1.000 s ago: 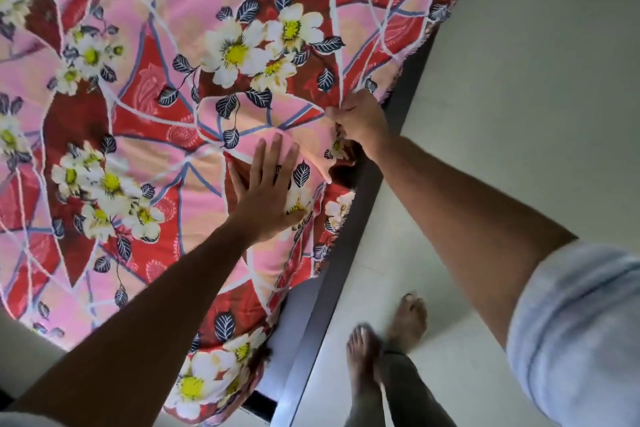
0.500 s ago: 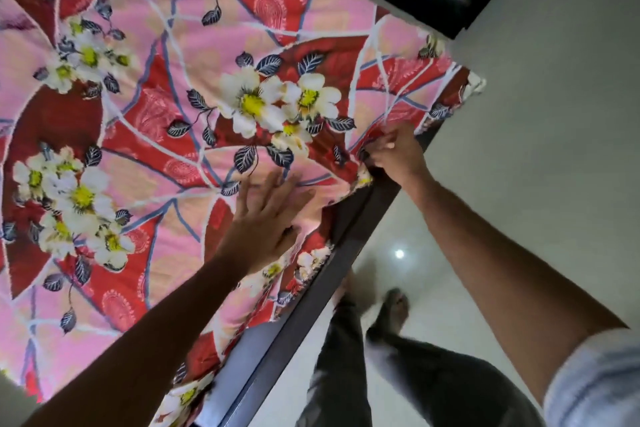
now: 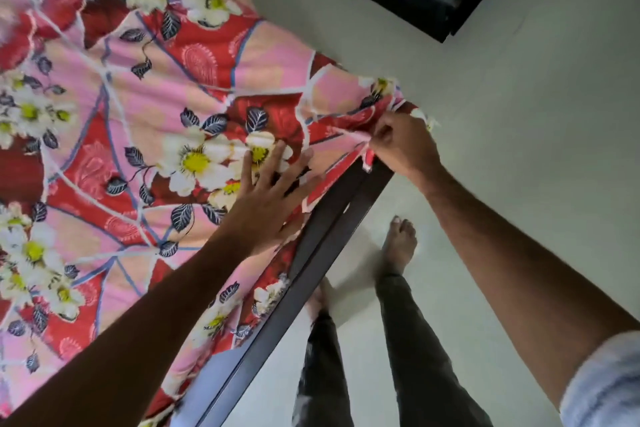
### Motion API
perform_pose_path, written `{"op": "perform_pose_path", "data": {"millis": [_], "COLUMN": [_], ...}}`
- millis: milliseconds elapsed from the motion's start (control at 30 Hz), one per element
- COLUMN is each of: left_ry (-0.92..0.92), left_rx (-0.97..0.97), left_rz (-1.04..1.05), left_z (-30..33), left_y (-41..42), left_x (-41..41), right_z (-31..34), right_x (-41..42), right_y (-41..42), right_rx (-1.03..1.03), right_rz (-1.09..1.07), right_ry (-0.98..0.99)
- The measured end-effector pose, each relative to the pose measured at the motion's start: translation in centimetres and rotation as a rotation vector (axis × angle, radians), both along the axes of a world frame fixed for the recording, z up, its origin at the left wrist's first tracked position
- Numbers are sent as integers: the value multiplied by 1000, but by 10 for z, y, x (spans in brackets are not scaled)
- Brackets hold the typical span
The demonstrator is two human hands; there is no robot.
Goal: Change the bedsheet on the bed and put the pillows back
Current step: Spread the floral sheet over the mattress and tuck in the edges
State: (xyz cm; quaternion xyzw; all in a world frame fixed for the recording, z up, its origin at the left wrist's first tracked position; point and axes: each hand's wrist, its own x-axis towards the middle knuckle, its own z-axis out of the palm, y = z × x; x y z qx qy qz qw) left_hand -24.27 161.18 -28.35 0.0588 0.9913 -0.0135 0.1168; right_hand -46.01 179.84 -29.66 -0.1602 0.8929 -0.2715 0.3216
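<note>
Head | L hand [image 3: 266, 204] flat on bedsheet [image 3: 194, 87] — R hand [image 3: 403, 146] pinches corner

Bedsheet [image 3: 194, 87] (left part) cropped

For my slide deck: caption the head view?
Left hand presses the floral bedsheet flat; right hand pinches its edge at the bed frame.

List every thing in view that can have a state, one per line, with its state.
bedsheet: spread over the bed, edge bunched near the corner, not fully tucked.
left hand: fingers spread flat, pressing the bedsheet down.
right hand: pinching the bedsheet's edge at the corner.
bed frame: dark rail exposed along the side.
feet: bare, on the floor beside the frame.
</note>
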Motion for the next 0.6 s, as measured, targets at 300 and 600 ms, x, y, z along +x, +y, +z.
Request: {"op": "perform_pose_path", "data": {"millis": [300, 600], "left_ry": [4, 60], "left_rx": [-19, 7], "left_rz": [20, -31], "left_z": [5, -5], "left_y": [-9, -10], "left_x": [-80, -89], "right_z": [-5, -11], "right_x": [-52, -154], "right_y": [-16, 40], "right_rx": [-181, 70], "right_rz": [186, -50], "right_ry": [112, 187]}}
